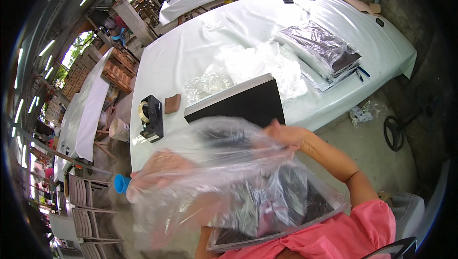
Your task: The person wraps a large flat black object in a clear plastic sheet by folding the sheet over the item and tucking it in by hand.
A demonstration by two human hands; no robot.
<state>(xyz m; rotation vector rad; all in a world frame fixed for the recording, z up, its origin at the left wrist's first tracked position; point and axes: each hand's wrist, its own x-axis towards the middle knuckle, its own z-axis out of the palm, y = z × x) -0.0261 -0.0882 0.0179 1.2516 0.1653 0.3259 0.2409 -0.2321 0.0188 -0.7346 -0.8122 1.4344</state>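
Observation:
A large clear plastic bag [191, 197] spreads between my hands, its film creased and partly blurred. At the bag's upper right edge, my right hand [288, 136] pinches the film. My left hand [162, 168] shows through the plastic at the left side, closed on the film, its fingers softened by the layers. A flat black panel [312, 201] lies in clear plastic across my lap, below the loose film. Just beyond the bag, a thick black slab with a pale edge [243, 106] rests on the table, its near part hidden by the film.
On the white-covered table [176, 58] are a tape dispenser [151, 120], a brown block [172, 103], crumpled clear plastic [257, 65], wrapped dark packs [319, 44] and blue pens [361, 74]. A blue bucket [121, 183] and chairs [88, 192] stand left; a black handwheel [394, 133] is right. People sit far back.

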